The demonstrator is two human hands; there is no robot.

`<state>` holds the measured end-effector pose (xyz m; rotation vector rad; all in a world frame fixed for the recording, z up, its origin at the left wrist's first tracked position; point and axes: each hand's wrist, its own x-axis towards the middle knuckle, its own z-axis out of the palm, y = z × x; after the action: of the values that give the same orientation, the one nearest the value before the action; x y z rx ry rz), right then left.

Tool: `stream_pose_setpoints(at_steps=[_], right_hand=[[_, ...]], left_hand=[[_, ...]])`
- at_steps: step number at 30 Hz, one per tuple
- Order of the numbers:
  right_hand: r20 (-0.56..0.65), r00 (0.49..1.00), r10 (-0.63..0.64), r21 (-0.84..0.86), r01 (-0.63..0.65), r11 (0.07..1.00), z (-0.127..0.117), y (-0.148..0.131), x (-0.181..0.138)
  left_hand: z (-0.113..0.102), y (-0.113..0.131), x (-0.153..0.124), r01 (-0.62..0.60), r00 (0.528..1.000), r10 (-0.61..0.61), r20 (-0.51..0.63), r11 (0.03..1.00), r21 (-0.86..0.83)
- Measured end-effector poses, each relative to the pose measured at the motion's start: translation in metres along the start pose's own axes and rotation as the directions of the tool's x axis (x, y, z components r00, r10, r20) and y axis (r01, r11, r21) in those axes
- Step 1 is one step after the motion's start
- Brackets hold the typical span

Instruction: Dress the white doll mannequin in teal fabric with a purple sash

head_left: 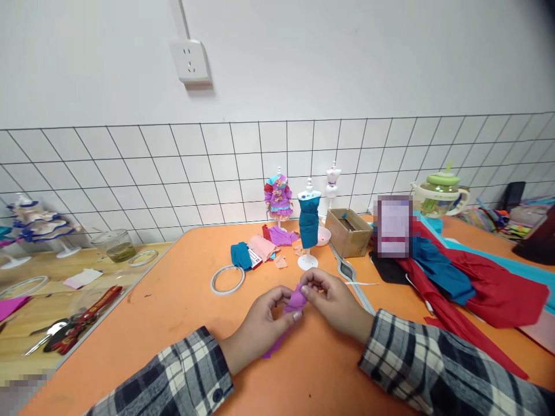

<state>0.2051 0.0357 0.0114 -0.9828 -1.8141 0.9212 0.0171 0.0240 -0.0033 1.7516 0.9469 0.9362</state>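
Note:
Between my two hands is a strip of purple crepe paper (297, 299), its lower end hanging below my left palm over the orange table. My left hand (264, 323) pinches it between thumb and fingers from the left. From the right, the thumb and fingertips of my right hand (336, 300) grip its upper edge. Just beyond my hands stands a small dress form (309, 222) wrapped in teal material. A roll of white tape (228, 280) lies to the left of it.
Behind stand a dress form in a purple ruffled dress (278, 199) and a bare white one (332, 179). A cardboard box (349, 234), scissors (347, 268), a blurred phone (393, 225), red paper (498, 283) and a teapot (440, 193) are on the right. Paper scraps (262, 247) lie mid-table.

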Motion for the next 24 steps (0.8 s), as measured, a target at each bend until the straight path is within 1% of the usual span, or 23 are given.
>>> stream_pose_setpoints(at_steps=[2, 3, 6, 8, 11, 14, 16, 18, 19, 20, 21, 22, 23, 24], right_hand=[[-0.083, 0.996, -0.018, 0.052, 0.022, 0.998, -0.007, -0.005, 0.003], [-0.132, 0.991, -0.013, 0.077, 0.023, 0.997, -0.011, -0.007, 0.004], [-0.243, 0.968, 0.057, 0.161, -0.018, 0.987, -0.023, -0.01, 0.011], [-0.281, 0.952, 0.118, 0.191, -0.064, 0.979, -0.03, -0.005, 0.015], [-0.308, 0.93, 0.201, 0.142, -0.164, 0.976, -0.038, 0.01, 0.022], [-0.26, 0.926, 0.272, 0.063, -0.265, 0.962, -0.045, 0.029, 0.027], [-0.215, 0.932, 0.293, 0.021, -0.296, 0.955, -0.05, 0.037, 0.029], [-0.205, 0.936, 0.287, -0.036, -0.3, 0.953, -0.055, 0.037, 0.026], [-0.187, 0.948, 0.259, -0.115, -0.282, 0.952, -0.057, 0.034, 0.023], [-0.143, 0.964, 0.223, -0.225, -0.251, 0.941, -0.058, 0.03, 0.019], [-0.068, 0.98, 0.189, -0.366, -0.201, 0.909, -0.059, 0.025, 0.014], [0.031, 0.984, 0.177, -0.505, -0.138, 0.852, -0.058, 0.02, 0.008], [0.116, 0.975, 0.19, -0.614, -0.08, 0.785, -0.057, 0.015, 0.003], [0.174, 0.96, 0.217, -0.695, -0.036, 0.718, -0.054, 0.01, -0.003]], left_hand=[[-0.001, 0.002, -0.001, -0.008, 0.998, 0.005, 0.065, 0.999, 0.034], [-0.002, 0.003, -0.002, -0.011, 0.993, 0.009, 0.114, 1.0, 0.019], [-0.002, 0.003, -0.005, 0.039, 0.965, -0.012, 0.26, 0.994, -0.099], [-0.001, 0.002, -0.005, 0.094, 0.953, -0.039, 0.3, 0.981, -0.172], [-0.001, -0.002, -0.004, 0.153, 0.951, -0.075, 0.3, 0.957, -0.246], [-0.002, -0.008, -0.001, 0.211, 0.955, -0.127, 0.266, 0.925, -0.316], [-0.003, -0.012, 0.001, 0.245, 0.964, -0.181, 0.197, 0.892, -0.38], [-0.005, -0.014, 0.002, 0.254, 0.967, -0.23, 0.109, 0.84, -0.48], [-0.005, -0.014, 0.003, 0.25, 0.966, -0.248, 0.078, 0.804, -0.539], [-0.006, -0.014, 0.004, 0.244, 0.964, -0.26, 0.061, 0.767, -0.594], [-0.007, -0.013, 0.005, 0.241, 0.962, -0.265, 0.059, 0.733, -0.636], [-0.007, -0.013, 0.005, 0.243, 0.962, -0.265, 0.071, 0.706, -0.665], [-0.008, -0.012, 0.006, 0.249, 0.961, -0.262, 0.085, 0.692, -0.678], [-0.008, -0.012, 0.006, 0.252, 0.962, -0.257, 0.096, 0.689, -0.68]])
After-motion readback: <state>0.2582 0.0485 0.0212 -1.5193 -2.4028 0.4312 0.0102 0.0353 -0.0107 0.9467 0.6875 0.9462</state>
